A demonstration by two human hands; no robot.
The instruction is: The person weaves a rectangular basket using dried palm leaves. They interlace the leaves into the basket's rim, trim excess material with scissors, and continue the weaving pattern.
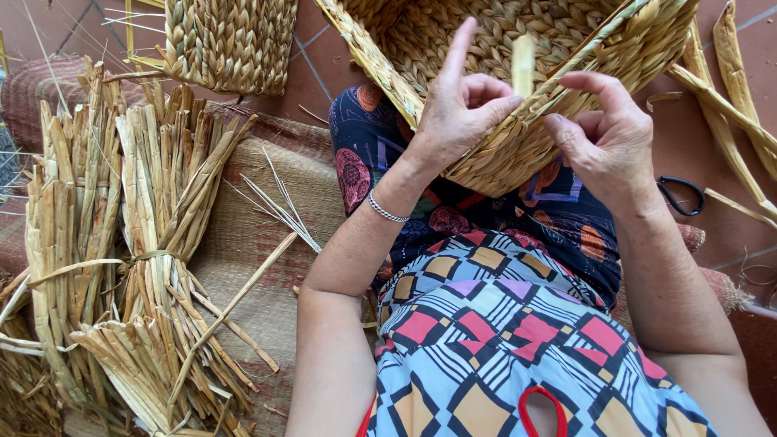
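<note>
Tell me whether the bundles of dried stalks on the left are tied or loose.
Tied. A strip of the same straw wraps round the middle of the bundles of dried stalks, pinching them in, while their ends fan out above and below on the woven mat.

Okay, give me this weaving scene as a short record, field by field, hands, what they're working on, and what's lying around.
Left hand: left hand at the rim of the woven basket, index finger raised
Right hand: right hand pinching a flat reed strip that stands up at the basket rim
Basket: on the person's lap, opening tipped toward the camera
Wrist: silver bracelet on the left wrist
Left side: tied bundles of dried reeds on a woven mat
Right side: black scissors on the tiled floor
Far left: second woven basket
</note>
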